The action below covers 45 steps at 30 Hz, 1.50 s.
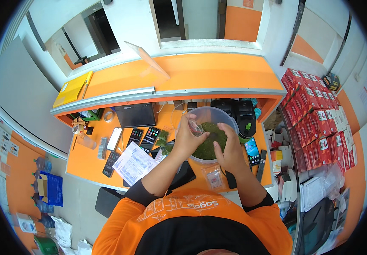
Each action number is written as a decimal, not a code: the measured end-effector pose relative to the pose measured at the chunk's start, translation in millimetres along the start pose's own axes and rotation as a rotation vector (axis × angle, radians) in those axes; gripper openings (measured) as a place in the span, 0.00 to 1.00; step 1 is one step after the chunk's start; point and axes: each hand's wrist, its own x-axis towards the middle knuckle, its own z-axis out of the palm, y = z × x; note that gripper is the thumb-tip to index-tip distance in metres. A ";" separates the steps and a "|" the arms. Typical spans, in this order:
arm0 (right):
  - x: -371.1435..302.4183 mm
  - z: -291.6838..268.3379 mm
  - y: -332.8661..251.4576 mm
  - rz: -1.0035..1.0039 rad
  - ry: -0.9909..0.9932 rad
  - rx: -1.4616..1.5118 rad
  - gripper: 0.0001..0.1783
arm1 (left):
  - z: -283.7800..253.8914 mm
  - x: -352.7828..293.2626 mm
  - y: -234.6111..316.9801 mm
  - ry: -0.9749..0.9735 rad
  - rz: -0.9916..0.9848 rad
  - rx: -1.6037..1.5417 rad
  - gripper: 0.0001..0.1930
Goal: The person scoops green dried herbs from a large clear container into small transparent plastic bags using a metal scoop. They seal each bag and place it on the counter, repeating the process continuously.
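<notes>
A round, clear plastic tub [221, 114] stands on the orange desk in front of me, with green moss-like material [204, 149] spread over its bottom. Over the tub's left side, my left hand [186, 139] grips a small clear plastic cup [195, 127]; the fingers partly hide it, and its contents are too small to make out. My right hand [230, 149] hovers at the tub's right side, thumb and fingers apart, holding nothing. Left of the tub lie small bags of green material [163, 137]. A clear packet [213, 178] rests nearer to me.
Several phones [150, 137] and printed papers [134, 162] lie left on the desk [91, 160], before a dark laptop [136, 114]. A black appliance [245, 117] stands behind right, near a lit phone [251, 151] and a remote [261, 165]. Red boxes [315, 123] are stacked farther right.
</notes>
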 end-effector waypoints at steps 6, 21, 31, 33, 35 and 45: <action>5.6 9.5 5.6 0.166 -0.070 0.361 0.20 | -3.6 -10.6 15.3 -0.244 0.090 0.017 0.46; 8.4 13.9 16.7 0.428 -0.020 0.902 0.05 | -8.1 -18.3 18.2 -0.236 -0.143 -0.589 0.06; 6.6 16.3 11.5 0.394 0.018 0.823 0.05 | -7.1 -24.0 27.2 -0.227 -0.189 -0.612 0.05; 3.9 19.7 11.9 0.361 0.005 0.790 0.05 | -7.3 -27.9 22.1 -0.220 -0.168 -0.620 0.05; 1.9 19.4 10.5 0.372 -0.005 0.841 0.05 | -2.9 -32.2 18.9 -0.195 -0.102 -0.617 0.05; -36.6 24.1 -2.2 0.393 0.089 0.946 0.07 | -4.8 -60.4 46.5 -0.003 0.262 -0.135 0.07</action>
